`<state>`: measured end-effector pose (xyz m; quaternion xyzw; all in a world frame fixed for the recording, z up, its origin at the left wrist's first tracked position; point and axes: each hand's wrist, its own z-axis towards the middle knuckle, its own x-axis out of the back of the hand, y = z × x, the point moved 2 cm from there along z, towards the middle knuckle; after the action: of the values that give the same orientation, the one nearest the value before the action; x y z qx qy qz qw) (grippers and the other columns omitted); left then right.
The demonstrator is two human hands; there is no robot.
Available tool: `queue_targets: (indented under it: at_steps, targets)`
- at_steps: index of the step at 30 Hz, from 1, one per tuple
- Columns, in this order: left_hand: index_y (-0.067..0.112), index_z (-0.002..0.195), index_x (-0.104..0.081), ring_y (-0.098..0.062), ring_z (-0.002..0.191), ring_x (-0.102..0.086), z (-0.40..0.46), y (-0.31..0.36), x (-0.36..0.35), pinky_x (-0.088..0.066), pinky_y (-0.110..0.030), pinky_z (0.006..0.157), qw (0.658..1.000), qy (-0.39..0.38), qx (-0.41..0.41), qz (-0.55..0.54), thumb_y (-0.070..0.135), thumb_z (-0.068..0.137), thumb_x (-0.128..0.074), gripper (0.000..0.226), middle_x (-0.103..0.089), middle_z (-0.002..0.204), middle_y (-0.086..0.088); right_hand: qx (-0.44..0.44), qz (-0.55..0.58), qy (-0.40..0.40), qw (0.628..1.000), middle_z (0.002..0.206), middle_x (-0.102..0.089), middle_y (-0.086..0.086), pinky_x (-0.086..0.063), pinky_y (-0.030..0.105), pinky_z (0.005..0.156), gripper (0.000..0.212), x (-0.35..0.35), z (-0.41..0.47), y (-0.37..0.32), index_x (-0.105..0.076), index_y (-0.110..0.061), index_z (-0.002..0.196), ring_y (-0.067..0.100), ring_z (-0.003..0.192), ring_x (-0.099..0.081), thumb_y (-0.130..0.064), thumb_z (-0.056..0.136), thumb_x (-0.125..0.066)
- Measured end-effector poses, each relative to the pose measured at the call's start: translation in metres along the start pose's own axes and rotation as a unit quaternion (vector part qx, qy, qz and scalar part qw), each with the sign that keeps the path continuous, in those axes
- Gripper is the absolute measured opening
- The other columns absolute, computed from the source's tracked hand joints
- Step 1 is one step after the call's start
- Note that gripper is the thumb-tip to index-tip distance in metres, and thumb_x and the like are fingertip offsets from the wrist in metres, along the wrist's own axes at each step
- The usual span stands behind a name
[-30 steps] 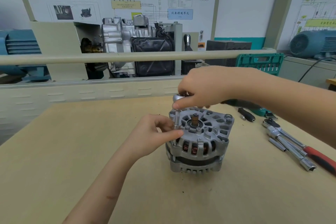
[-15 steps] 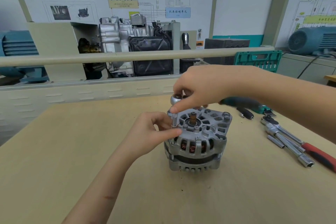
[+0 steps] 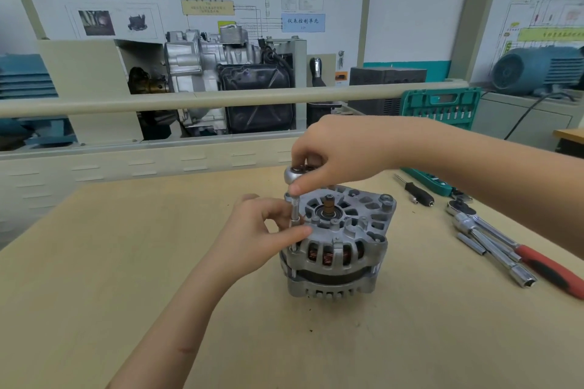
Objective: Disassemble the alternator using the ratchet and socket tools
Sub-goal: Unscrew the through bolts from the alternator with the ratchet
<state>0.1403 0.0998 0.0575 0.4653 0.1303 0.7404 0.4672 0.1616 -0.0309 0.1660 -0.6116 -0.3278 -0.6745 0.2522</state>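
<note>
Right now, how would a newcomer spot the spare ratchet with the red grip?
Start at the alternator in the middle of the table, then look right to the loose tools. The ratchet is the long one; it alone has a red grip.

One alternator, two hands, one ratchet.

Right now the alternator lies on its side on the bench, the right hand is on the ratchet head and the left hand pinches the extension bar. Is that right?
Not quite. In the head view the alternator stands upright on the bench, shaft end up. The rest holds: the right hand grips the ratchet head, and the left hand pinches the extension bar.
</note>
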Motion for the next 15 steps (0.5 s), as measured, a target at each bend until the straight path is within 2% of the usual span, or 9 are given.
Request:
queue_targets:
  at_steps: [2,4,7,10,13,15]
  targets:
    - [0.023,0.057,-0.06,-0.006,0.073,-0.049,0.0006,-0.0026,-0.0009,-0.033,-0.025,0.073,1.0,0.001,0.012,0.015,0.026,0.073,-0.074,0.022,-0.058,0.054,0.016,-0.019,-0.026,0.008,0.999,0.052,-0.052,-0.007,-0.032,0.021,0.047,0.055,-0.0021,0.0023,-0.0003,-0.059,-0.009,0.076,0.008,0.047,-0.046,-0.062,0.082,-0.045]
    - [0.018,0.061,-0.063,-0.005,0.07,-0.052,0.0008,-0.0022,-0.0003,-0.038,-0.02,0.071,1.0,-0.014,0.021,-0.005,0.027,0.073,-0.074,0.018,-0.06,0.056,0.012,-0.018,-0.026,0.018,0.999,0.051,-0.046,-0.005,-0.029,0.022,0.047,0.054,-0.0035,0.0034,-0.001,-0.052,-0.011,0.068,0.01,0.046,-0.039,-0.062,0.082,-0.044]
    - [0.031,0.07,-0.066,0.005,0.067,-0.059,-0.0001,-0.0004,0.0031,-0.042,-0.005,0.065,0.995,-0.053,0.048,-0.067,0.022,0.075,-0.072,0.012,-0.068,0.067,0.018,0.018,-0.002,0.01,1.0,0.059,-0.047,-0.01,-0.031,0.016,0.05,0.036,-0.0026,0.0024,-0.002,-0.054,-0.018,0.079,0.003,0.051,-0.041,-0.053,0.085,-0.049]
    - [0.037,0.077,-0.067,0.006,0.076,-0.062,0.0005,-0.0015,0.0077,-0.044,-0.005,0.069,0.993,-0.074,0.053,-0.077,0.019,0.077,-0.071,0.018,-0.07,0.08,0.02,0.056,0.031,0.001,0.998,0.066,-0.049,-0.013,-0.034,0.012,0.055,0.019,-0.0005,0.0015,-0.0025,-0.054,-0.024,0.084,0.002,0.058,-0.043,-0.042,0.088,-0.053]
    - [0.042,0.06,-0.064,0.008,0.068,-0.061,-0.0007,0.0005,0.0081,-0.04,-0.003,0.064,0.997,-0.041,0.031,-0.061,0.018,0.076,-0.072,0.03,-0.068,0.067,0.02,0.055,0.022,0.01,0.998,0.071,-0.052,-0.012,-0.034,0.015,0.055,0.029,-0.0003,0.0028,-0.0023,-0.059,-0.019,0.094,0.003,0.062,-0.046,-0.046,0.086,-0.052]
    - [0.036,0.054,-0.059,0.008,0.059,-0.057,-0.0012,0.0004,0.0057,-0.039,-0.004,0.06,0.999,-0.019,0.019,-0.041,0.018,0.074,-0.074,0.031,-0.062,0.055,0.02,0.028,-0.014,0.02,0.999,0.063,-0.05,-0.012,-0.033,0.018,0.052,0.039,-0.0013,0.0052,-0.0021,-0.057,-0.017,0.086,0.002,0.056,-0.045,-0.055,0.084,-0.048]
